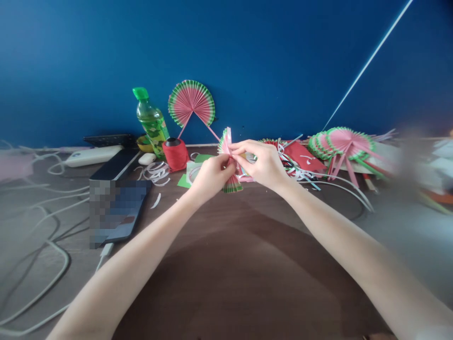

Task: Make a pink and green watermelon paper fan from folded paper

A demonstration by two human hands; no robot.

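Between my hands is a pleated paper fan (233, 184), pink with a green-and-white edge, held above the table. My left hand (214, 174) pinches its middle from the left. From the right, my right hand (260, 158) has its fingertips closed on a pink upper part of the same fan. The fingers cover the fan's centre. Behind, a finished-looking open paper fan (191, 104) with two pink sticks leans on the blue wall. At the right lie several similar pink and green fans (348, 139) in a pile.
A red thread spool (176, 156) and a green-capped bottle (152, 118) stand at back left. A phone (123, 212), a white power bank (94, 156) and cables (63, 255) lie left. Paper strips (157, 172) and a red packet (304, 156) lie on the brown table (240, 264).
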